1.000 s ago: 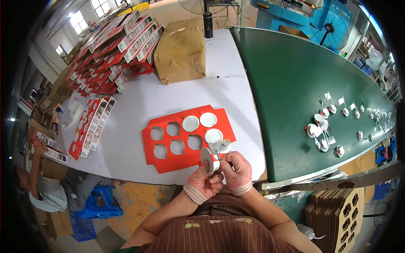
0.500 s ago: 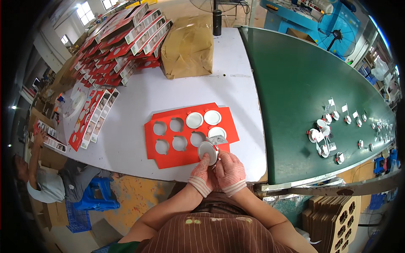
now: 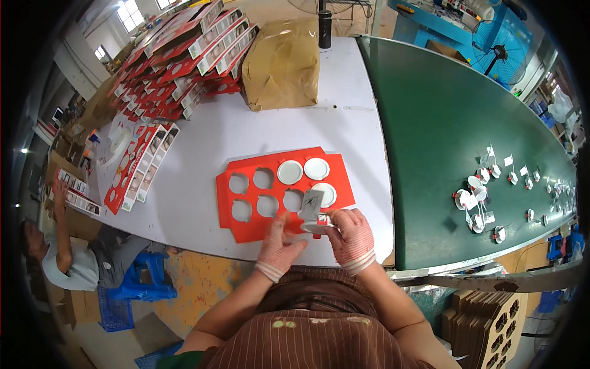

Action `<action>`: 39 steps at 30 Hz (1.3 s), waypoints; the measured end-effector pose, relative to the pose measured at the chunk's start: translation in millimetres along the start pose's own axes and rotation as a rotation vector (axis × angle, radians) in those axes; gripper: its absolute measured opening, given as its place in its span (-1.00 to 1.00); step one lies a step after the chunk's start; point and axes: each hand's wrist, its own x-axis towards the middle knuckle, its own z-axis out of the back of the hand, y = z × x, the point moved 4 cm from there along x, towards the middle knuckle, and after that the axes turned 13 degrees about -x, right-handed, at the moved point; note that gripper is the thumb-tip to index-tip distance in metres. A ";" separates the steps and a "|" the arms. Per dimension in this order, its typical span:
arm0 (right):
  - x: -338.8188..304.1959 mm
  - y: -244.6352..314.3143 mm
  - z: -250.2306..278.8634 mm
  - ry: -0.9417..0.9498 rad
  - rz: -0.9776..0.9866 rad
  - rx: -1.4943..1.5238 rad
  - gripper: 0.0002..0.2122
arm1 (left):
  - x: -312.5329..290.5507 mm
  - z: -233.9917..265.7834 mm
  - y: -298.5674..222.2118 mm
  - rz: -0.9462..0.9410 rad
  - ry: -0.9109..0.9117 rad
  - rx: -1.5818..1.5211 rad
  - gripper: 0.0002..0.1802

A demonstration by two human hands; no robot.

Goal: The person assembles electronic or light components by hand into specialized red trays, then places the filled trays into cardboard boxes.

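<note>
Gloved in pink and white, my right hand (image 3: pixel 353 238) grips a round white downlight (image 3: pixel 316 227) with red clips, tilted nearly edge-on. A grey printed tag (image 3: pixel 311 204) stands up from it. My left hand (image 3: pixel 278 247) is beside it, off the downlight, with thumb and fingers apart and slightly blurred. Beneath and beyond my hands lies a red cardboard insert (image 3: pixel 342 179) with two rows of round holes. Three white downlights fill holes at its right end: one (image 3: pixel 290 172) and another (image 3: pixel 316 168) in the far row, the third (image 3: pixel 326 194) in the near row.
A green conveyor belt (image 3: pixel 424 154) at right carries several loose downlights (image 3: pixel 476 200). Red and white cartons (image 3: pixel 184 67) are piled far left, beside a brown wrapped package (image 3: pixel 283 67). Another person (image 3: pixel 74 261) sits at left. Cut-out cardboard sheets (image 3: pixel 485 326) stand lower right.
My left hand has let go of the downlight and moved left, its fingers spreading. The downlight in my right hand has tipped from face-up to nearly edge-on, its tag now upright.
</note>
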 end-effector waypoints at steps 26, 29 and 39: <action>-7.3 2.4 -23.4 0.318 -0.287 0.677 -0.88 | 16.8 8.1 -17.8 -0.320 0.169 0.255 -0.45; 1.3 -14.8 -28.8 0.524 -0.502 0.593 -0.85 | 36.0 37.3 -24.0 -0.542 0.120 0.567 -0.21; 38.5 -54.6 -74.0 0.520 -0.627 0.285 -0.68 | 94.4 91.5 35.7 0.820 -0.077 -0.452 -0.26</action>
